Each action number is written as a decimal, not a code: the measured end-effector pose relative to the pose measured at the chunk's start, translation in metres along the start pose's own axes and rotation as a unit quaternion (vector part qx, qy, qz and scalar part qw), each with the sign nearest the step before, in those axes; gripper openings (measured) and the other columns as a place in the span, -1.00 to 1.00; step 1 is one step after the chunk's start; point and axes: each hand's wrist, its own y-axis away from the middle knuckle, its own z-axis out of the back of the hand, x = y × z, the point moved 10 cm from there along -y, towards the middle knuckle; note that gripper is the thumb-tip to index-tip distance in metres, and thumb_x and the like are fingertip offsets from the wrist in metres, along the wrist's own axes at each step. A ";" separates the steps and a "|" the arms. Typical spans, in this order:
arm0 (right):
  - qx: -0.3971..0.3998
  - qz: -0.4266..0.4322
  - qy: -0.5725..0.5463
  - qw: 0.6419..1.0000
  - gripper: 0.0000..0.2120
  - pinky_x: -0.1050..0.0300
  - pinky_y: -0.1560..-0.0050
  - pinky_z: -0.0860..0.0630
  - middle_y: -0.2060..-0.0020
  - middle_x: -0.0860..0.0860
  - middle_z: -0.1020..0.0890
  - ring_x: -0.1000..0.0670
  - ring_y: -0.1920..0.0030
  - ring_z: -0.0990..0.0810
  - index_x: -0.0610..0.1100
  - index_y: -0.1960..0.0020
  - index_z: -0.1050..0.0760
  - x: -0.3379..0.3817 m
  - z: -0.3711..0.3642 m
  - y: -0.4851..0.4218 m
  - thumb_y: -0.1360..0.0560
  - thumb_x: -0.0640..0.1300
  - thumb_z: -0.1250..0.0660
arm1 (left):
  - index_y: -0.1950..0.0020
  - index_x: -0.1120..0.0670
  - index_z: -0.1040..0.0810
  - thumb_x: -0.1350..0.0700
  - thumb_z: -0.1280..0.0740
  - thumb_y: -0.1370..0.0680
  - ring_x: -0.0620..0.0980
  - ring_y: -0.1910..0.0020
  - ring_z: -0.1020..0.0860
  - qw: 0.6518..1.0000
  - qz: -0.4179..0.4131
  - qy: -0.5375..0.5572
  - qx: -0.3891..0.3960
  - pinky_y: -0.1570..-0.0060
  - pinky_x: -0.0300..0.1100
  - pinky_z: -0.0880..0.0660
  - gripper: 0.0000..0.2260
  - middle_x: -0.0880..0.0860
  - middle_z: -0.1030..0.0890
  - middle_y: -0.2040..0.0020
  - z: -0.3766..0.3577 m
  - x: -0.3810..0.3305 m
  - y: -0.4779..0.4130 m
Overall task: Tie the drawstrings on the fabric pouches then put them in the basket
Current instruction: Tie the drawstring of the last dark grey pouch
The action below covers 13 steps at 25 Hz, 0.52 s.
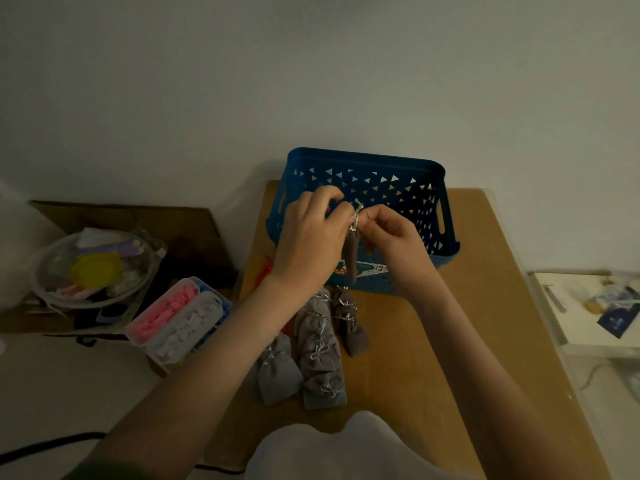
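Observation:
A grey-brown fabric pouch (352,252) hangs between my hands in front of the blue basket (415,174). My left hand (310,237) and my right hand (393,237) both pinch its silvery drawstring (356,211) at the top. Several more grey pouches (317,344) lie in a row on the wooden table (450,323) below my wrists, with a darker brown pouch (349,323) beside them. The inside of the basket is largely hidden by my hands.
Left of the table stand a clear box with pink and white pieces (176,318) and a glass bowl of mixed items (93,268) on cardboard. A white shelf with papers (588,310) is at the right. A black cable (45,445) runs across the floor.

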 end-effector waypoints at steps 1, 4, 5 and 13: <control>-0.006 -0.007 0.011 1.000 -0.84 0.23 0.25 -0.38 0.27 -0.13 -0.49 -0.02 0.27 -0.43 -0.17 0.13 -0.50 -0.002 0.001 0.000 -0.60 -0.21 -0.22 | 0.09 0.17 -0.59 0.17 -0.28 -0.53 0.11 0.10 -0.53 0.999 -0.026 -0.026 0.016 0.09 -0.05 -0.40 -0.88 0.14 -0.57 0.01 -0.003 -0.003 0.001; -0.036 -0.024 0.051 0.998 -0.84 0.28 0.23 -0.40 0.30 -0.06 -0.48 0.10 0.29 -0.44 -0.13 0.17 -0.49 -0.008 0.007 -0.001 -0.59 -0.21 -0.24 | 0.10 0.14 -0.55 0.19 -0.24 -0.53 0.07 0.14 -0.51 0.996 -0.042 -0.059 0.061 0.08 -0.10 -0.26 -0.90 0.07 -0.56 0.09 -0.012 -0.002 0.005; -0.048 -0.028 0.056 0.997 -0.83 0.28 0.23 -0.39 0.30 -0.03 -0.48 0.11 0.30 -0.43 -0.11 0.18 -0.49 -0.010 0.009 -0.001 -0.58 -0.21 -0.25 | 0.11 0.15 -0.53 0.18 -0.19 -0.53 0.06 0.15 -0.50 0.996 -0.025 -0.047 0.072 0.07 -0.12 -0.25 -0.87 0.07 -0.54 0.11 -0.015 0.001 0.006; -0.018 -0.046 0.028 0.998 -0.86 0.31 0.24 -0.46 0.30 0.03 -0.55 0.15 0.30 -0.52 -0.16 0.13 -0.50 -0.021 0.009 -0.006 -0.60 -0.22 -0.23 | 0.04 0.17 -0.42 0.17 -0.17 -0.63 0.01 0.24 -0.52 0.935 0.207 0.218 0.187 0.32 -0.30 -0.36 -0.90 0.06 -0.56 0.12 -0.048 0.038 0.021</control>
